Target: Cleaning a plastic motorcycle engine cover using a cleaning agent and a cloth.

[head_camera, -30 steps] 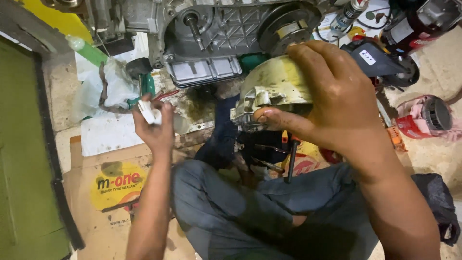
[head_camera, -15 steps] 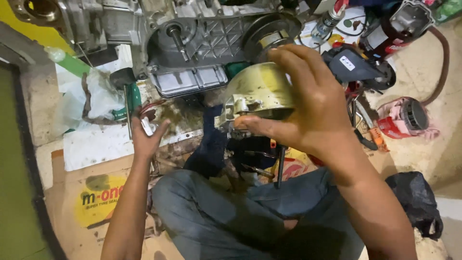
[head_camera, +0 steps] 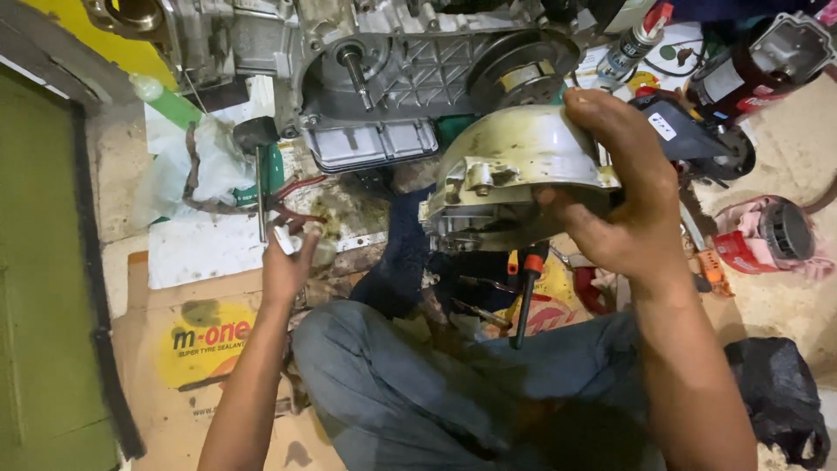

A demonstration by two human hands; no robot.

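Observation:
My right hand (head_camera: 628,218) grips a cream, grimy metal engine cover (head_camera: 514,161) by its right edge and holds it up over my lap, domed side toward me. My left hand (head_camera: 286,262) is stretched out to the floor on the left, fingers closed on a small pale piece (head_camera: 286,239). It lies right beside red-handled pliers (head_camera: 301,205) and the shaft of a black-headed hammer (head_camera: 258,139). Behind both hands the grey engine case (head_camera: 392,70) lies on the floor with a bare shaft sticking out.
A screwdriver (head_camera: 527,292) with an orange and black handle stands between my knees. A spray can (head_camera: 635,44), a black and red power tool (head_camera: 741,78) and a pink tool (head_camera: 772,235) lie at the right, near a black bag (head_camera: 776,392). Cardboard (head_camera: 205,340) and a green panel (head_camera: 44,288) lie left.
My left hand has dropped slightly toward the floor beside the pliers, still closed on the pale piece. My right hand keeps the cover raised, tilted a little more.

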